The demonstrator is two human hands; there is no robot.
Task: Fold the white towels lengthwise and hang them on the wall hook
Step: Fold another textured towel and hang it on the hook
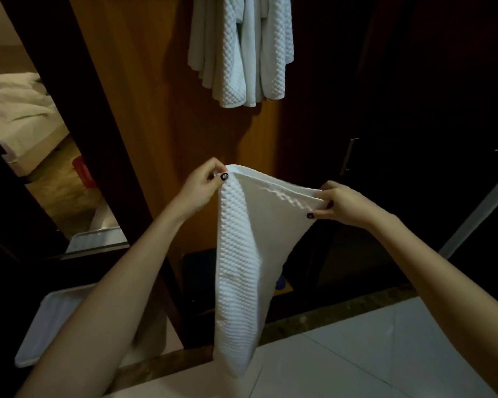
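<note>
Both hands, left [202, 182] and right [338, 203], pinch the towel [239, 254] top corners apart; next, bring them together to fold.

Single head-worn wide-angle view, looking forward and down, close over the towel [236, 254], facing what seems a wooden panel [144, 110]

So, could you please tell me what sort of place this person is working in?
Probably a hotel room, near its wardrobe or bathroom entrance: a bed with rumpled white linen shows at left, white waffle-weave towels hang on the brown wooden wall panel, and pale glossy floor tiles lie below.
</note>
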